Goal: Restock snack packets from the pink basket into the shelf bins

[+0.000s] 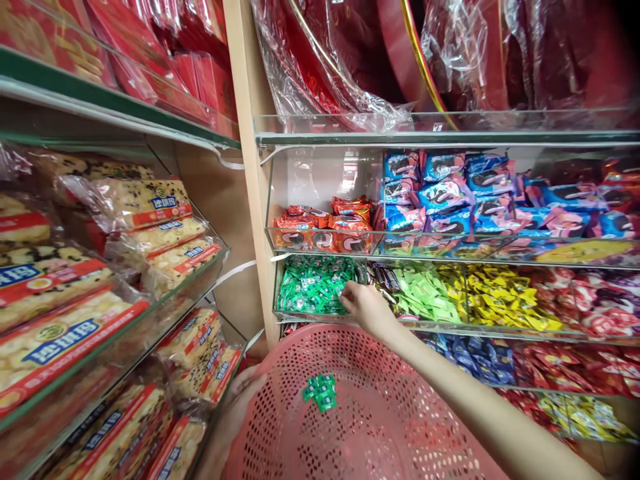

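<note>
A red perforated plastic basket (370, 427) fills the lower middle of the view. My left hand (237, 403) grips its left rim, with part of the fingers hidden. A small cluster of green-wrapped candies (321, 392) lies on the basket's bottom. Beyond the rim, my right hand (364, 303) is at the right side of a clear bin of green-wrapped candies (315, 283). Its fingers are curled together over the bin's front, and anything in them is hidden.
Right of the bin are light-green packets (425, 291) and yellow-wrapped candies (493, 290). Blue cookie packs (445, 190) sit on the shelf above. Packaged pastries (65, 333) crowd the left shelves. A wooden post (250, 173) stands between the shelf units.
</note>
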A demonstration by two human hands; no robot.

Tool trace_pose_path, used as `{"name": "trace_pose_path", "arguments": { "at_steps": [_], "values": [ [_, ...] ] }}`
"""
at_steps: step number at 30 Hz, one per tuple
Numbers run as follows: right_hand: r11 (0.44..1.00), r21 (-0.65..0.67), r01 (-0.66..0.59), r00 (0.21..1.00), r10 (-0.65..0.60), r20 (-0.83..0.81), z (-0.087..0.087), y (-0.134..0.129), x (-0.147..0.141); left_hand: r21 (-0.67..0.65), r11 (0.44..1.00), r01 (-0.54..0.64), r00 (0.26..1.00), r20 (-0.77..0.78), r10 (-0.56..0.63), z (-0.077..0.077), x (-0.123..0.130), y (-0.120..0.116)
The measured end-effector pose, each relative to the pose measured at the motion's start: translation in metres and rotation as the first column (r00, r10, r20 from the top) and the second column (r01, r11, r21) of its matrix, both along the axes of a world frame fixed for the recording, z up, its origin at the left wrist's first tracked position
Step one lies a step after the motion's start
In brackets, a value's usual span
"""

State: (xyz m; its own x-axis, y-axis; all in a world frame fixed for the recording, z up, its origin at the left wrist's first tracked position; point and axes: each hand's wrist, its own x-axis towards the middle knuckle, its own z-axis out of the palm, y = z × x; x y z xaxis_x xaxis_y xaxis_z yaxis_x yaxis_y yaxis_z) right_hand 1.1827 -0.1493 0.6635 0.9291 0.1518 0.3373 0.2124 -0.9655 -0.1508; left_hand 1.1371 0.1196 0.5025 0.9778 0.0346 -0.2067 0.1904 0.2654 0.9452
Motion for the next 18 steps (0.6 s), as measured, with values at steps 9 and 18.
{"name": "trace_pose_path", "arguments": {
  "at_steps": [9,18],
  "values": [
    [0.974,-0.156,0.164,0.983,-0.174,-0.053,-0.002,0.026,0.026,0.002,1.000,0.022,0.999,0.040,-0.022,-0.008,0.004,0.003],
    [0.975,-0.139,0.171,0.981,-0.182,-0.068,0.000,0.022,0.033,0.002,1.000,0.010,1.000,0.014,-0.010,0.005,-0.003,-0.003]
  ]
}}
